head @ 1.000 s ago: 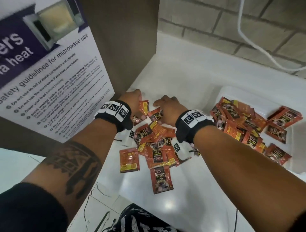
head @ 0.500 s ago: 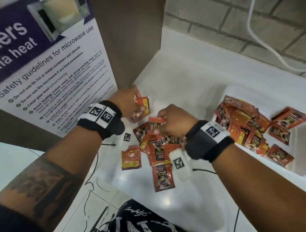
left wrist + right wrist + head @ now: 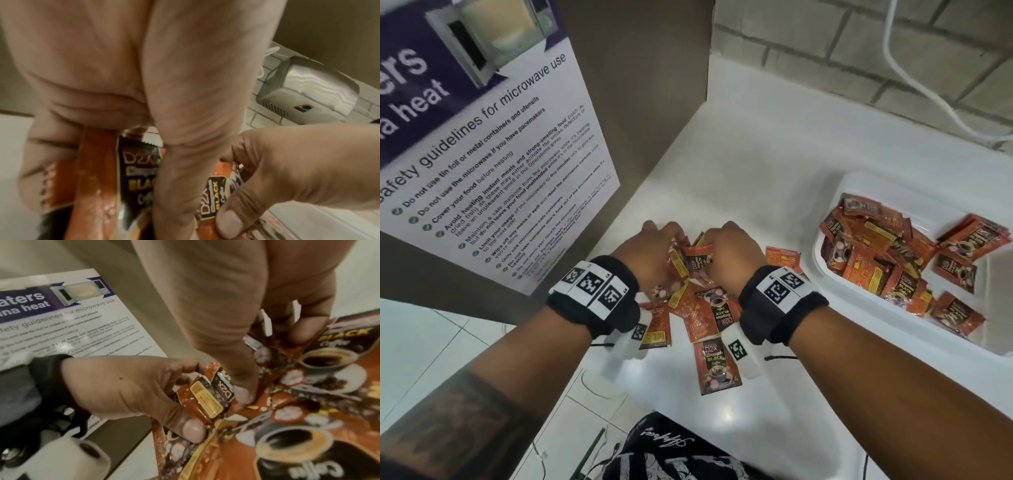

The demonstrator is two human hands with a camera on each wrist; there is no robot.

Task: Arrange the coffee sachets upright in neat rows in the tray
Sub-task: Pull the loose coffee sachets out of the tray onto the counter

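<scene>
We were gathering a small stack of coffee sachets (image 3: 690,262) between both hands, held just above the loose pile of sachets (image 3: 709,311) on the white counter (image 3: 756,171). The left hand (image 3: 650,253) had its fingers and thumb curled round several sachets set edge to edge; the right hand (image 3: 732,253) pinched one sachet (image 3: 213,194) between thumb and forefinger, pressed against the left hand's bundle.

Handling, as we judged it: each sachet was a flat, light foil packet, glossy and therefore likely slippery when stacked face to face. The filled middle looked soft and yielding; the crimped, serrated end seals looked stiffer. We judged the better hold to be across the flat faces near the middle of the stack, squeezing enough to stop the packets fanning out, with the long edges aligned before release. Crushing seemed a small risk; sliding and splaying the greater one.

Legible print on the sachets read "D2X" and "BLACK Coffee", above a picture of a filled cup on a saucer. The reverse carried a yellow panel whose text was too small to read.

To the right of the grip, well apart, the white tray (image 3: 822,274) held more sachets lying jumbled, none upright. To the left stood a poster (image 3: 500,154) reading "Safety guidelines for microwave use". Marker-printed wristbands (image 3: 592,291) sat just behind both hands.
</scene>
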